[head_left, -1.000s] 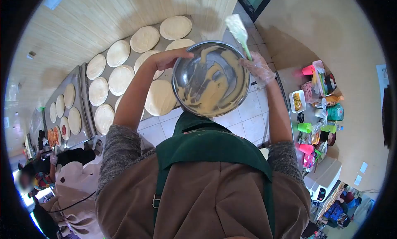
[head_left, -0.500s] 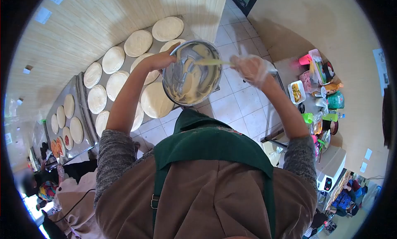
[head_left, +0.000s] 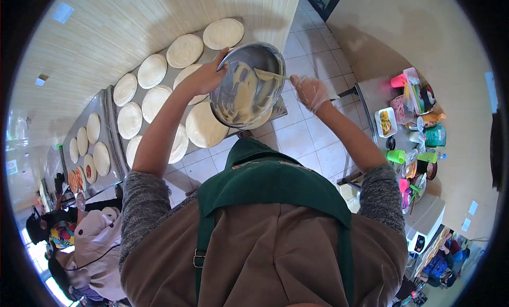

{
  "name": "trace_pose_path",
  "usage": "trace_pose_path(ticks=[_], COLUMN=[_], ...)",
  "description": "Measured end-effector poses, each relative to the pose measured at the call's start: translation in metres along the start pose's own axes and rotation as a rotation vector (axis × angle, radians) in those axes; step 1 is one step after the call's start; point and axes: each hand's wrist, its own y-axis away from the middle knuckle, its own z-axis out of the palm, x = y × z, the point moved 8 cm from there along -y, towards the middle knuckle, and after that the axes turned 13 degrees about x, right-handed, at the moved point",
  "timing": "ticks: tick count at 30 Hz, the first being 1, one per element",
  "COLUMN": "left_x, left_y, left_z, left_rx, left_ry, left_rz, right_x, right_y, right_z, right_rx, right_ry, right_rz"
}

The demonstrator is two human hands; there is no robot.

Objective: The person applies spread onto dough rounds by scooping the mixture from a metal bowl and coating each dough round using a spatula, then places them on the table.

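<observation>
My left hand (head_left: pixel 211 76) grips the rim of a metal mixing bowl (head_left: pixel 220 109), which is tilted so that its inside faces me. Pale creamy batter (head_left: pixel 245 92) is smeared over the bowl's bottom and sides. In a clear plastic glove, my right hand (head_left: pixel 312 91) is closed round the handle of a pale spatula (head_left: pixel 271 75), whose blade lies against the inner wall with some batter on it. Behind and to the left of the bowl, round flat dough bases (head_left: pixel 207 125) stand in rows on a metal table, several partly covered by my left arm and the bowl.
Further left, another metal table (head_left: pixel 113 171) bears more dough bases, a few with red sauce (head_left: pixel 80 178). Two people are beside it at lower left. On the right, a side table (head_left: pixel 371 97) holds a white food tray (head_left: pixel 386 122), cups and bags. Tiled floor (head_left: pixel 302 140) lies between.
The spatula has shifted to the right and up along the bowl's wall, and my right hand has moved slightly down. The bowl is tilted a little more towards me.
</observation>
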Motion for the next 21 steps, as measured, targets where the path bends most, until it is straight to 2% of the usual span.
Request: trace_pose_path(ticks=[4, 8, 9, 12, 13, 16, 17, 20, 21], left_x=[0.003, -0.008, -0.003, 0.001, -0.001, -0.017, -0.023, -0.037, -0.042], left_y=[0.015, 0.014, 0.017, 0.017, 0.017, 0.017, 0.019, 0.031, 0.036], left_z=[-0.007, -0.003, -0.003, 0.002, 0.004, 0.013, 0.017, 0.024, 0.024], left_rx=[0.077, 0.281, 0.3, 0.332, 0.34, 0.39, 0.397, 0.412, 0.411], left_ry=[0.12, 0.121, 0.134, 0.144, 0.142, 0.068, 0.069, 0.088, 0.107], left_rz=[-0.202, -0.189, -0.207, -0.245, -0.256, -0.252, -0.266, -0.319, -0.343], right_x=[0.001, -0.016, -0.017, -0.046, -0.057, -0.088, -0.101, -0.129, -0.134], right_y=[0.016, 0.028, 0.032, 0.043, 0.048, 0.057, 0.06, 0.058, 0.06], right_z=[0.045, 0.071, 0.09, 0.095, 0.122, 0.128, 0.143, 0.114, 0.127], right_rx=[-0.052, -0.004, -0.072, 0.048, 0.075, -0.233, -0.307, -0.029, -0.274], right_ry=[-0.137, -0.319, -0.403, -0.794, -0.753, -1.248, -1.436, -1.288, -1.569], right_rz=[0.071, 0.07, 0.132, 0.051, -0.082, 0.18, 0.204, -0.178, 0.061])
